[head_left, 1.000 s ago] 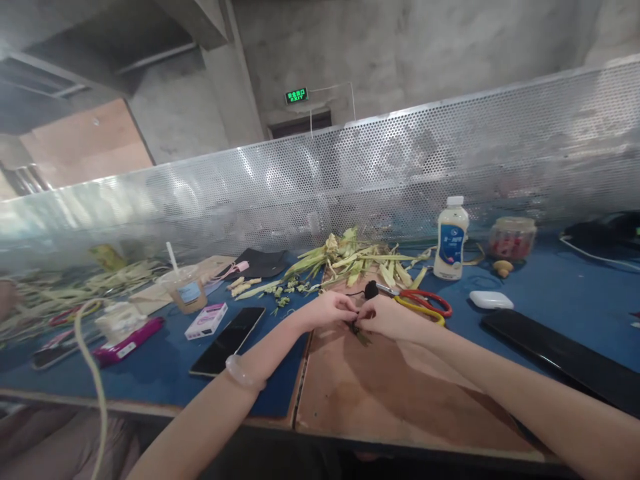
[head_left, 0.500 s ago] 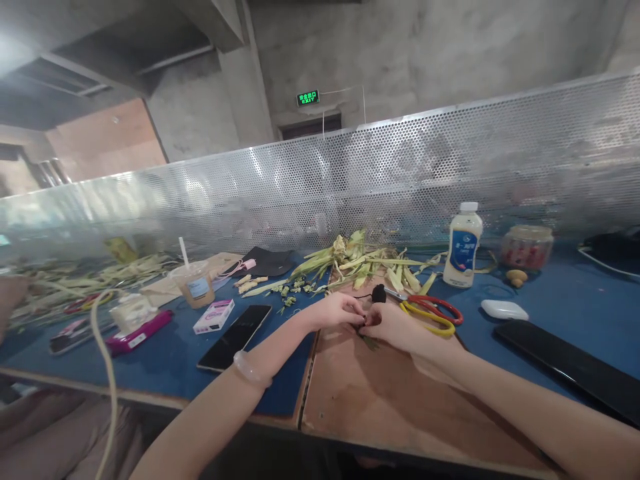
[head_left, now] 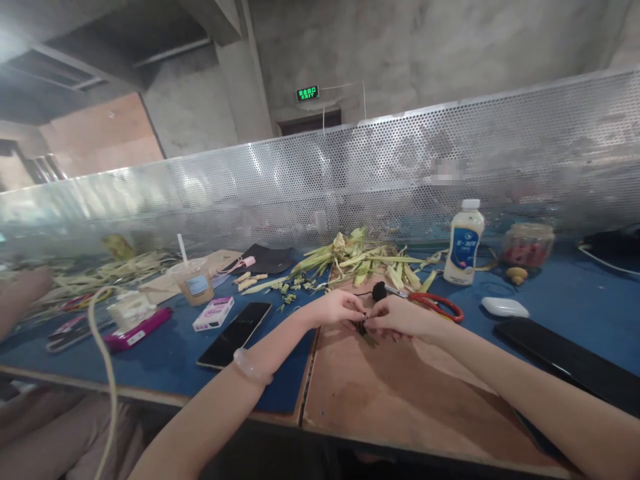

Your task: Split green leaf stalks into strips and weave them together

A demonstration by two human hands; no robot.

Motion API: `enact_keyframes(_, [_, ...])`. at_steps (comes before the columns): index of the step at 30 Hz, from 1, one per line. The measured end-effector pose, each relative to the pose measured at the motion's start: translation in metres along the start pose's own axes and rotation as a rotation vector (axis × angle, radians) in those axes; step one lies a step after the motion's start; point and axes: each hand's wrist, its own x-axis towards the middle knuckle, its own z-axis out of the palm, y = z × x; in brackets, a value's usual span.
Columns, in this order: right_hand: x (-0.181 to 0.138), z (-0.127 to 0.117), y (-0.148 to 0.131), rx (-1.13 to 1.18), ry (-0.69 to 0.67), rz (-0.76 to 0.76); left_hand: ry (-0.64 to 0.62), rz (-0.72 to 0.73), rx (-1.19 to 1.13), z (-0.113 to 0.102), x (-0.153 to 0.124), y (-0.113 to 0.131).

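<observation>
My left hand (head_left: 336,308) and my right hand (head_left: 400,316) meet fingertip to fingertip over a brown board (head_left: 400,400). Both pinch a small dark green plant piece (head_left: 364,331) that hangs between them; it is too small to name closer. A pale bangle (head_left: 249,368) sits on my left wrist. Red-handled scissors (head_left: 433,303) lie just beyond my right hand. A small black clip microphone (head_left: 379,291) rests behind the fingers. A heap of green and yellow husk strips (head_left: 360,260) lies farther back.
A black phone (head_left: 235,335), a pink box (head_left: 214,313), a drink cup with a straw (head_left: 193,280), a white bottle (head_left: 463,243), a jar (head_left: 527,244), a white earbud case (head_left: 504,307) and a dark keyboard (head_left: 570,365) stand on the blue table. Perforated metal screen behind. Another person's hand (head_left: 20,293) at far left.
My hands stay pinched together on the small piece, with the right fingers shifting slightly. The view has drifted a little; the hand at far left has come further in.
</observation>
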Motion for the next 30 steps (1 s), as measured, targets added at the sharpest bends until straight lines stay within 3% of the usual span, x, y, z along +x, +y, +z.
enact_keyframes(8, [0.008, 0.012, 0.008, -0.067, 0.074, -0.022, 0.014, 0.001, 0.006, 0.003, -0.002, 0.005])
enact_keyframes(14, [0.004, 0.024, -0.002, -0.301, 0.365, -0.076, 0.006, -0.028, 0.007, 0.002, -0.002, 0.005])
enact_keyframes(21, [0.001, 0.039, -0.010, -0.576, 0.414, -0.055, -0.053, 0.051, 0.095, 0.002, -0.007, 0.013])
enact_keyframes(25, [0.002, 0.036, -0.009, -0.504, 0.351, -0.143, -0.085, 0.064, 0.085, 0.003, -0.008, 0.018])
enact_keyframes(30, [0.002, 0.033, -0.004, -0.492, 0.357, -0.140, -0.062, 0.021, 0.053, 0.005, -0.009, 0.018])
